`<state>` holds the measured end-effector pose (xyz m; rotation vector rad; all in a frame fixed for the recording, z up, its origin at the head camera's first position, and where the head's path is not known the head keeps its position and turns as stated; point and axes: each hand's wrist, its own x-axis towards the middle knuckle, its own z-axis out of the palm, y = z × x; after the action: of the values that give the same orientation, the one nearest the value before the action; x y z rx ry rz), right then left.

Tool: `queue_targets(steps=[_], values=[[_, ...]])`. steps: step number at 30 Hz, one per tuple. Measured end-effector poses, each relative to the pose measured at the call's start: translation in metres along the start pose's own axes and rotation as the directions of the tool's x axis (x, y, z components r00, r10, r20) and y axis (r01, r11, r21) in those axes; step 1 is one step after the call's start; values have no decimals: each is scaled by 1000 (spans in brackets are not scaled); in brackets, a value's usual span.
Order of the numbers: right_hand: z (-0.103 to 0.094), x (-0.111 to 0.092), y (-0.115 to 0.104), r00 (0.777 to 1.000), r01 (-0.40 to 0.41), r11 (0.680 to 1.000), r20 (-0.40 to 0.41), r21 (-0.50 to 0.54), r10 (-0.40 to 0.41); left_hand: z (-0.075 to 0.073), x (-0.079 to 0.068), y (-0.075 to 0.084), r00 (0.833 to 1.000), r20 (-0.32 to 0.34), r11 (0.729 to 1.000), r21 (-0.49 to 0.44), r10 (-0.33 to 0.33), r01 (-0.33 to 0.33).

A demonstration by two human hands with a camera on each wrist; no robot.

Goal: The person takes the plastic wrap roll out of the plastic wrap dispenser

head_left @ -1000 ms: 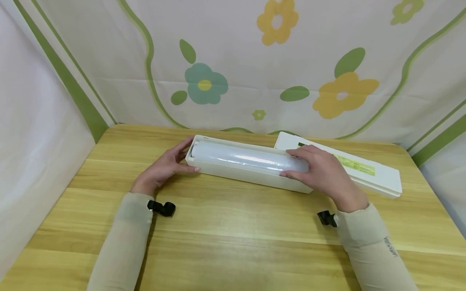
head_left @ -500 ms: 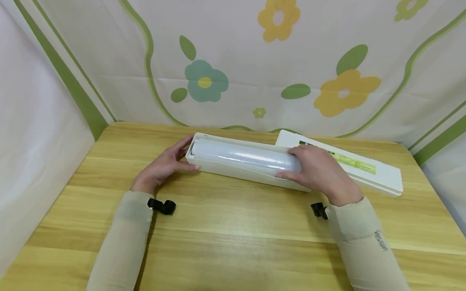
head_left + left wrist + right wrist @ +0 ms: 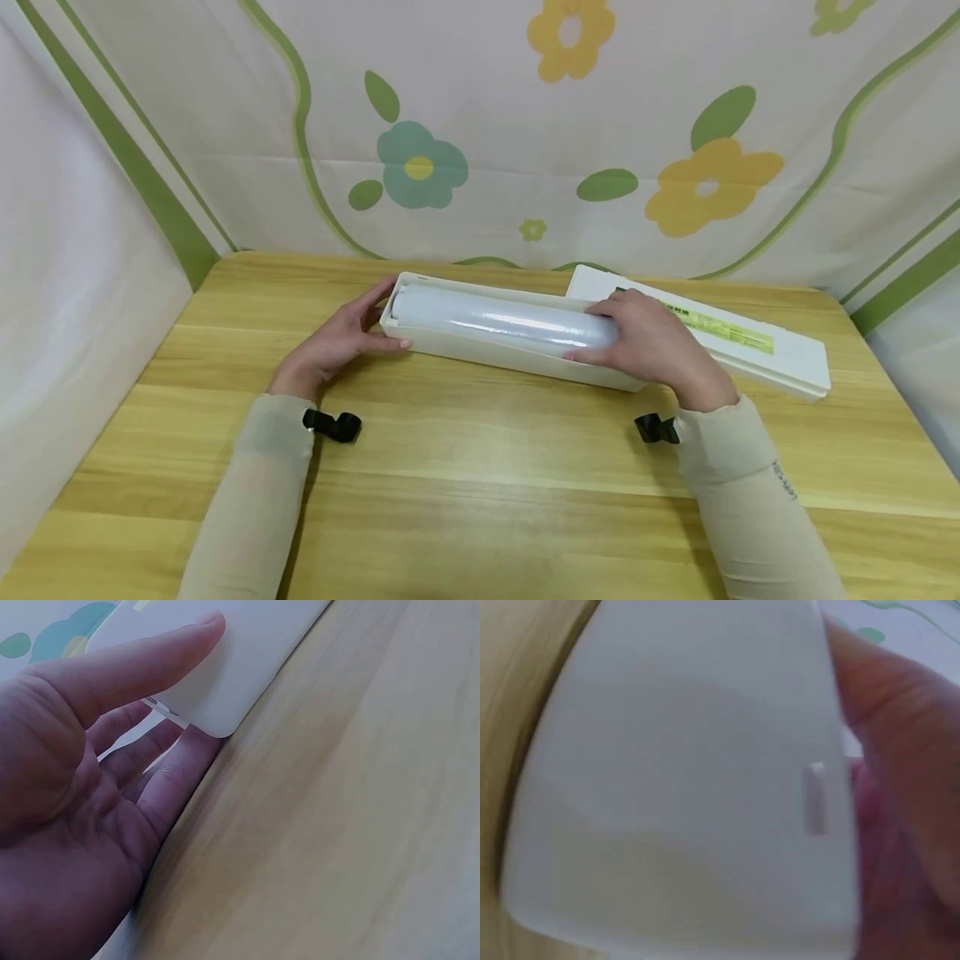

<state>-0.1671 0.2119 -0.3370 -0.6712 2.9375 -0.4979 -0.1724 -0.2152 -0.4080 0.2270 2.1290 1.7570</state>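
Observation:
A long white box (image 3: 510, 357) lies lidless on the table, holding a shiny roll of cling film (image 3: 487, 317). At its left end my left hand (image 3: 337, 346) grips the box, thumb on the front wall and fingers behind; the left wrist view shows this hand (image 3: 97, 765) around the box corner (image 3: 225, 690). My right hand (image 3: 652, 346) reaches over the right part of the box and holds the roll, with its thumb at the front rim and its fingers on the far side. That hand covers the roll's right end. Close up, the box's end wall (image 3: 682, 765) fills the right wrist view.
A white lid (image 3: 787, 362) with a yellow-green label lies behind the box to the right, partly hidden by my right hand. The wooden table (image 3: 480, 500) ends at a flowered curtain (image 3: 495, 108) at the back. Small black mounts sit on both wrists.
My right hand has shifted slightly left along the roll and its forearm has swung inward. The left hand and the box stay nearly in place.

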Motion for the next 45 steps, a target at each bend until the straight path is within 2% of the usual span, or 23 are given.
queue_targets(steps=[5, 9, 20, 25, 31, 37, 40, 45], values=[[5, 2, 8, 993, 32, 996, -114, 89, -22, -1, -1, -2, 1000, -4, 1000, 4, 13, -13], [8, 3, 12, 986, 47, 989, -166, 142, -23, -1, 0, -3, 1000, 10, 1000, 0, 27, -27], [4, 1, 11, 985, -48, 958, -144, 284, 92, 0, 0, -4, 1000, 7, 1000, 4, 20, -20], [1, 0, 6, 984, -18, 977, -172, 214, 55, 0, 0, -5, 1000, 11, 1000, 17, 24, -25], [-8, -4, -2, 979, 50, 993, -202, 103, -29, 1, 1, -4, 999, 15, 999, 11, 30, -30], [-7, -6, -9, 965, 123, 988, -243, 96, -97, 1, 0, -4, 999, 22, 1000, -2, 31, -31], [-5, -5, -10, 956, 133, 989, -269, 59, -113, 1, 0, -3, 999, 27, 1000, -7, 29, -29], [-6, -4, -13, 955, 102, 991, -270, -81, -120, 0, 0, -3, 1000, 23, 1000, 2, 16, -16]])
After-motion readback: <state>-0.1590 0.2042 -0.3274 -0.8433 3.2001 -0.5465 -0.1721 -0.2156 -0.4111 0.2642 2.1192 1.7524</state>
